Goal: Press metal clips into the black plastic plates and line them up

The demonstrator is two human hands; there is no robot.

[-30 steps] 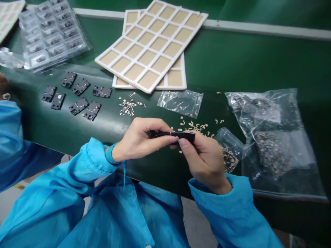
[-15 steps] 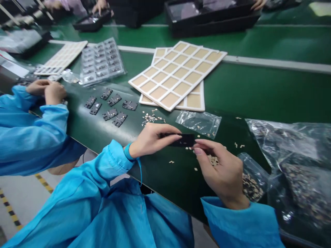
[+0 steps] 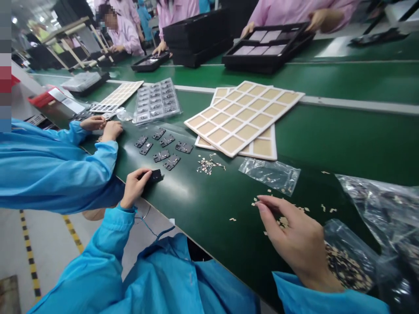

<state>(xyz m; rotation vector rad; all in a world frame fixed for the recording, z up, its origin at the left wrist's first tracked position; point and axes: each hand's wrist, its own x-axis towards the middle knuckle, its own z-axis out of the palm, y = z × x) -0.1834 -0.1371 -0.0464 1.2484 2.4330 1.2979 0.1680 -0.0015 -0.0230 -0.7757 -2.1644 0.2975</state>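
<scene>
At the near edge of a glossy dark green conveyor belt [image 3: 225, 226], a small black rectangular part [image 3: 156, 175] is grasped by the left hand [image 3: 133, 187], its fingers curled closed around one end while the other end projects over the belt. The right hand [image 3: 301, 244] is held well apart, low on the belt, its thumb and forefinger brought close together among scattered tiny tan flakes [image 3: 283, 221]; whether a flake is pinched between them cannot be told. Seven flat black bracket-like parts [image 3: 161, 155] are laid out in loose rows beyond the left hand, with a small heap of tan flakes [image 3: 207, 165] beside them. A clear plastic bag of tan and dark flakes [image 3: 347, 266] is placed by the right hand, and a nearly empty clear bag [image 3: 269, 175] lies nearby. As far as can be seen, much remains unworked: a clear blister tray of dark parts [image 3: 156, 101] appears full, and stacked cream grid sheets [image 3: 244, 117] lie farther along the belt.
</scene>
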